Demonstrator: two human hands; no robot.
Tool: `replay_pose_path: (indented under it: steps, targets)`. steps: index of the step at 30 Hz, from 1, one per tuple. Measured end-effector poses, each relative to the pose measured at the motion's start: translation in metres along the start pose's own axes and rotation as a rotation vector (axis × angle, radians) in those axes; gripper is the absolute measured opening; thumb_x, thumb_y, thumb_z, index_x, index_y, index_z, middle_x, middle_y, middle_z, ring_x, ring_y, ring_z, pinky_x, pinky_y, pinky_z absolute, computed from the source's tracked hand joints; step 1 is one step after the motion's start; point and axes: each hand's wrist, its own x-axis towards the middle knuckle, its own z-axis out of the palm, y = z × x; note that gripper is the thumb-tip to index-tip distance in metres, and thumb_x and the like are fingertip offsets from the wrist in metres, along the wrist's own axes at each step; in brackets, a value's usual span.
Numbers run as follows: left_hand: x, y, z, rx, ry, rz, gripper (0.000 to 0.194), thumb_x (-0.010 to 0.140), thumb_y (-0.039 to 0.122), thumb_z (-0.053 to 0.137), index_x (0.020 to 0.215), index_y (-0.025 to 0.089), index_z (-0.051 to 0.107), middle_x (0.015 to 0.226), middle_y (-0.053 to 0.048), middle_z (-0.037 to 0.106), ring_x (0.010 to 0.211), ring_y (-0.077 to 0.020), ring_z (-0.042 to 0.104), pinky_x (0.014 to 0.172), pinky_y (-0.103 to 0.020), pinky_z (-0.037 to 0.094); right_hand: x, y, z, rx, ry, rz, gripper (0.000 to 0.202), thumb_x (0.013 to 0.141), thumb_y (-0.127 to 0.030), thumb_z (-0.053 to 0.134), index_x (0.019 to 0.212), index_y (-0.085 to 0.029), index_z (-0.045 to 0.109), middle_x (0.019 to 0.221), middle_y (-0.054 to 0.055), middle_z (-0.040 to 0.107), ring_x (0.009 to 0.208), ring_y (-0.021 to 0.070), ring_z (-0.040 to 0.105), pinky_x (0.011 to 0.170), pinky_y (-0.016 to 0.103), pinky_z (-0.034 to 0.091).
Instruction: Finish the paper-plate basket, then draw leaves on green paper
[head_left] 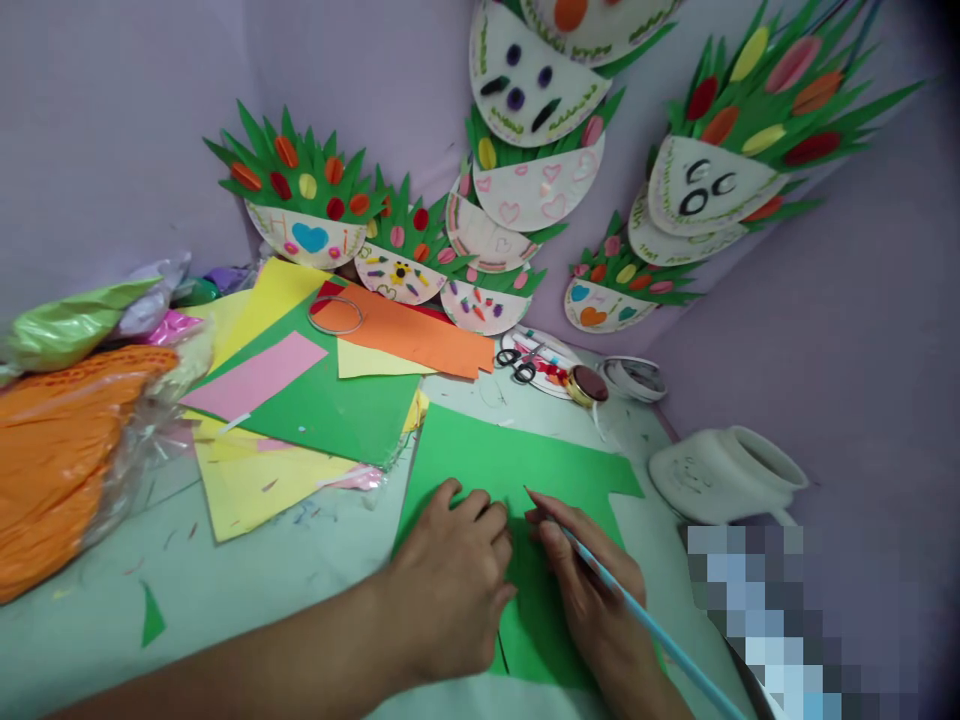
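My right hand (596, 585) is closed round a light blue pencil (646, 620), its tip resting on or just above a green paper sheet (480, 450). My left hand (457, 585) presses on the same sheet, fingers bent and slightly apart, holding nothing that I can see. The sheet has a notch at its right edge. Below my left hand a short dark line (503, 652) shows on the green; I cannot tell whether it is drawn or cut.
Left lie stacked coloured sheets (360, 410), a pink strip (259, 378) and a bagged orange material (60, 450). Behind are scissors (517, 368), a round gold-rimmed container (586, 385) and a tape roll (634, 378). A white jug (724, 475) stands right. Paper-plate flower crafts (307, 235) hang on the wall.
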Motion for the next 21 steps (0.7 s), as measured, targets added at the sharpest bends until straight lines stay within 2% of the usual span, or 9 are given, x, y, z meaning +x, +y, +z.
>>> replay_pose_path:
  steps: [4, 7, 10, 13, 21]
  targets:
    - [-0.001, 0.001, -0.002, -0.006, 0.0, -0.004, 0.029, 0.084, 0.032, 0.049, 0.106, 0.015, 0.059, 0.113, -0.011, 0.058, 0.106, -0.0264, 0.048, 0.097, -0.05, 0.03, 0.02, 0.001, 0.001, 0.099, 0.033, 0.196, 0.027, 0.085, -0.04, 0.052, 0.093, -0.018, 0.066, 0.074, 0.005, 0.068, 0.062, 0.0166, 0.062, 0.05, 0.025, 0.049]
    - [0.0, 0.0, -0.004, -0.016, -0.015, -0.013, 0.03, 0.084, 0.032, 0.049, 0.107, 0.015, 0.059, 0.115, -0.01, 0.058, 0.106, -0.0264, 0.048, 0.097, -0.05, 0.03, 0.041, 0.007, 0.007, 0.244, 0.046, 0.319, 0.029, 0.083, -0.047, 0.053, 0.081, -0.019, 0.059, 0.064, 0.001, 0.063, 0.053, 0.0142, 0.057, 0.045, 0.023, 0.045]
    - [0.0, 0.0, -0.003, -0.023, -0.02, -0.015, 0.033, 0.085, 0.033, 0.048, 0.11, 0.015, 0.058, 0.116, -0.01, 0.058, 0.107, -0.0265, 0.047, 0.098, -0.051, 0.03, 0.052, 0.018, 0.013, 0.249, 0.015, 0.336, 0.031, 0.081, -0.049, 0.055, 0.074, -0.019, 0.055, 0.059, -0.001, 0.059, 0.046, 0.0107, 0.049, 0.04, 0.021, 0.038]
    - [0.0, 0.0, 0.0, -0.026, -0.014, -0.012, 0.033, 0.086, 0.034, 0.047, 0.112, 0.015, 0.057, 0.118, -0.01, 0.057, 0.108, -0.0265, 0.047, 0.098, -0.051, 0.029, 0.051, 0.027, 0.016, 0.219, -0.013, 0.36, 0.032, 0.082, -0.05, 0.054, 0.074, -0.019, 0.054, 0.057, -0.002, 0.057, 0.044, 0.0094, 0.045, 0.039, 0.02, 0.034]
    - [0.003, -0.004, 0.011, 0.003, 0.042, 0.027, 0.035, 0.085, 0.034, 0.048, 0.11, 0.011, 0.057, 0.116, -0.011, 0.059, 0.102, -0.0277, 0.049, 0.092, -0.053, 0.033, 0.048, 0.028, 0.013, 0.195, -0.08, 0.363, 0.031, 0.083, -0.048, 0.052, 0.073, -0.019, 0.054, 0.058, -0.002, 0.056, 0.049, 0.0103, 0.047, 0.042, 0.02, 0.034]
